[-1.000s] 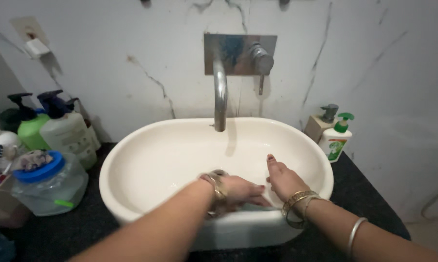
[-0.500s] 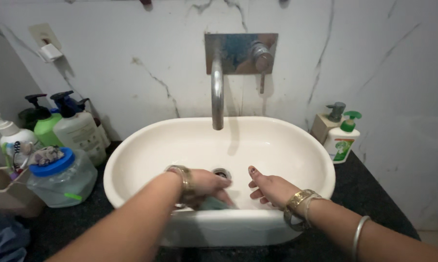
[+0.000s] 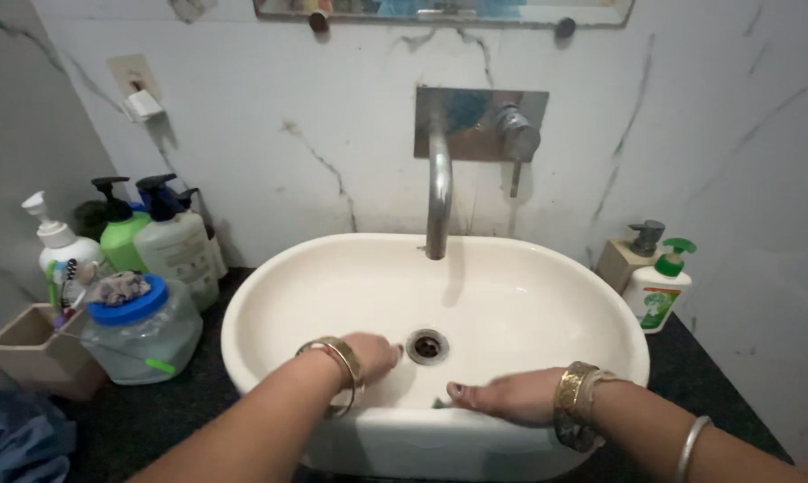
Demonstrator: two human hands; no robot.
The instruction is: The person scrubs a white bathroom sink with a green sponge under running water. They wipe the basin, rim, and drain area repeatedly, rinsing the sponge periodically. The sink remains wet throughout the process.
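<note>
The left hand (image 3: 368,355) has slid from the near wall of the basin (image 3: 547,268) out toward the drain (image 3: 427,346), which now lies uncovered just to its right. The right hand (image 3: 502,396) has turned from upright against the inner wall to lying flat, palm down, along the near rim. The bluish cloth seen under the left hand earlier now shows only as a sliver, possibly under the right hand's fingertips.
</note>
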